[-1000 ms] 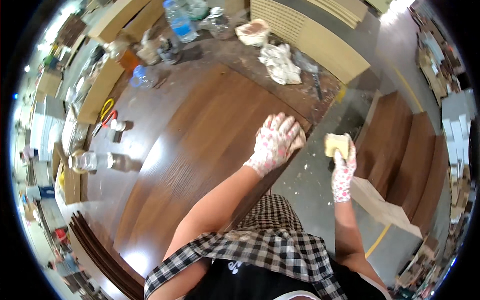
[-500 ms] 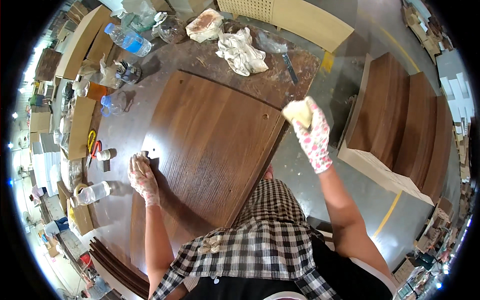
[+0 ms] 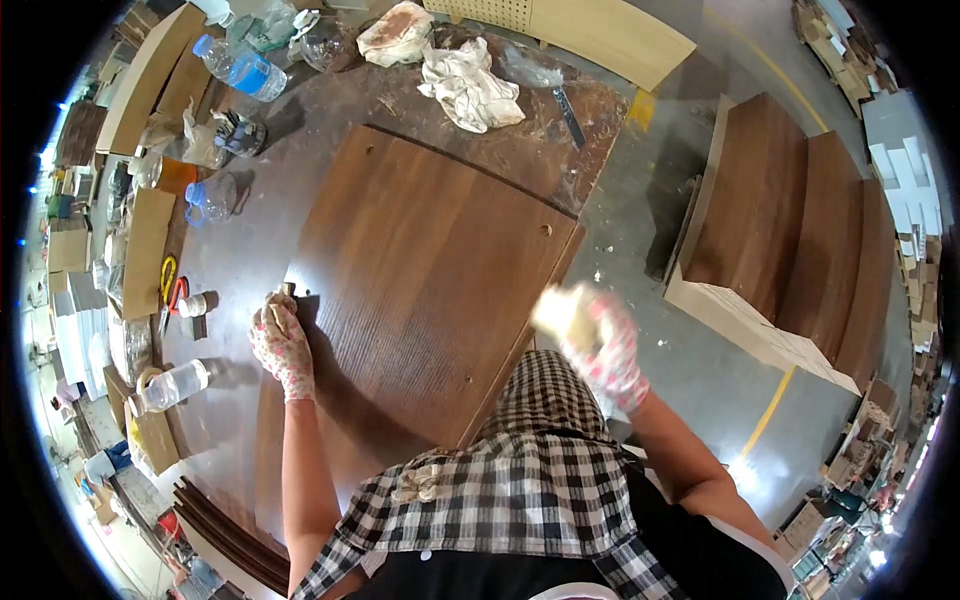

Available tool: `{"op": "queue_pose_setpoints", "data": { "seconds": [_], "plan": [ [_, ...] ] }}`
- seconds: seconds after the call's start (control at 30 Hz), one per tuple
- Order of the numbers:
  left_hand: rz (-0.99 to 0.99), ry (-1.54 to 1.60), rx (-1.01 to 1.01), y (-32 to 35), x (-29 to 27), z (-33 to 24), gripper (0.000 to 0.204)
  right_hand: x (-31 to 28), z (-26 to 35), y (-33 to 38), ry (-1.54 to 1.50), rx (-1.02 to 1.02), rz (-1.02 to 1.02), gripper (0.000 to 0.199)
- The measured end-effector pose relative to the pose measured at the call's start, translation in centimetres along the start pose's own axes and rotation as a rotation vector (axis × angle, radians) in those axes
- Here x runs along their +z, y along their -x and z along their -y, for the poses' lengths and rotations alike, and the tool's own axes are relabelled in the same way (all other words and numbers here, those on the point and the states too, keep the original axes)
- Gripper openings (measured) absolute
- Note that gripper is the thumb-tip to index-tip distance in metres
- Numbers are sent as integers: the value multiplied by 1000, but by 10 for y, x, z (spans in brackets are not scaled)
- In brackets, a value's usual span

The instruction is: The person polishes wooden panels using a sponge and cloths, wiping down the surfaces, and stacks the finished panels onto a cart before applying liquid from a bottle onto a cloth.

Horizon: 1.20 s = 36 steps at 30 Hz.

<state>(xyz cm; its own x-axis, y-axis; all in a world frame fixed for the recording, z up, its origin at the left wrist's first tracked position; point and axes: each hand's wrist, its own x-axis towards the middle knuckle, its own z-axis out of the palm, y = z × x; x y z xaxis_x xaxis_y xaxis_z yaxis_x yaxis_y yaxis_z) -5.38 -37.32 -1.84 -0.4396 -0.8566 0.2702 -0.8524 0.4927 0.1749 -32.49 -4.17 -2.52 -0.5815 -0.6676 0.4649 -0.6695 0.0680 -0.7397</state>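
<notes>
Workshop clutter rings a dark, stained desk (image 3: 250, 240) on which a large brown wooden panel (image 3: 430, 290) lies flat, its grain running lengthwise. All places below are given from that panel.

At the panel's left edge, the left hand (image 3: 283, 345), in a white glove with a pink floral print, presses down with fingers curled together over the rim; a small pale piece shows at the fingertips, but what it is cannot be told. The bare left forearm runs straight down from the glove along the panel's lower left part, toward a black-and-white checked shirt.

Off the panel's right edge, above the grey floor (image 3: 690, 360), the right hand (image 3: 610, 350), gloved alike, is raised and blurred. Its grip is closed around a pale yellowish pad (image 3: 562, 308) that sticks out toward the panel. The right elbow is bent, the forearm rising from the lower right.

Beyond the panel's far end lie crumpled white rags (image 3: 470, 90). Left of the panel stand 2 clear plastic bottles (image 3: 180, 382), 1 near the left hand and 1 with a blue label (image 3: 240, 68) at the far corner. Right of the panel, across the floor, brown boards (image 3: 790, 220) are stacked.
</notes>
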Motion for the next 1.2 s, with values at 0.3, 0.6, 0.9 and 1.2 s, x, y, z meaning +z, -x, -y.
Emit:
{"op": "queue_pose_setpoints", "data": {
  "seconds": [0.3, 0.6, 0.9, 1.2],
  "plan": [
    [-104, -14, 17, 1, 8, 9, 26, 9, 5, 24, 27, 19, 81, 68],
    [-87, -22, 68, -3, 7, 9, 28, -6, -26, -45, 186, 56, -99, 54],
    [-77, 50, 59, 3, 1, 19, 30, 10, 21, -4, 246, 53, 6, 52],
    [-132, 42, 1, 89, -32, 122, 30, 17, 10, 8, 221, 62, 36, 50]
  ]
}}
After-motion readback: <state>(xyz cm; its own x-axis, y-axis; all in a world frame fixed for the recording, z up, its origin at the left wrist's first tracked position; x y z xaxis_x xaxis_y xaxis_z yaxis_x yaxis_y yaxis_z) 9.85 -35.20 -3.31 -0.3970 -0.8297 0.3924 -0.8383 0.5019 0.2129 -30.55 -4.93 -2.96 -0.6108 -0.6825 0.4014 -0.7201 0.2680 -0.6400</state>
